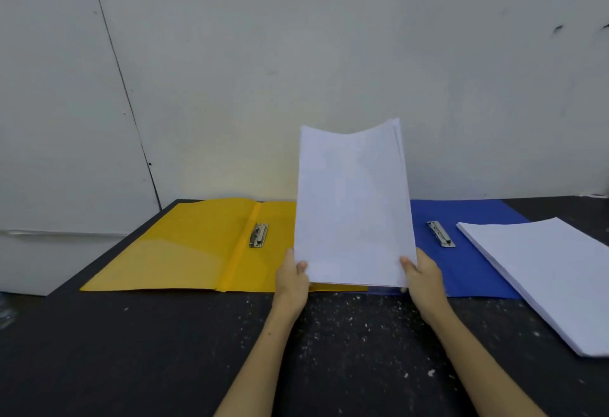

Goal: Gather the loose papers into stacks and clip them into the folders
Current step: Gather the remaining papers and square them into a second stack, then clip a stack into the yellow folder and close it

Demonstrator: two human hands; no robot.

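A person holds a stack of white papers (354, 205) upright above a dark, speckled surface (164, 350), its lower edge close to the surface and its top edge sagging slightly in the middle. The left hand (292, 279) grips the stack's lower left corner, thumb on the front sheet; the right hand (423, 276) grips the lower right corner the same way. Behind the stack, two folders lie open and flat against a pale wall (296, 54): a yellow folder (184, 251) to the left, its metal clip (259, 235) beside the spine, and a blue folder (474, 265) to the right, its metal clip (441, 234) likewise exposed. The held stack hides the place where the two folders meet. A second stack of white papers (543, 278) rests at an angle on the right, overlapping the blue folder's outer edge and running out of view.
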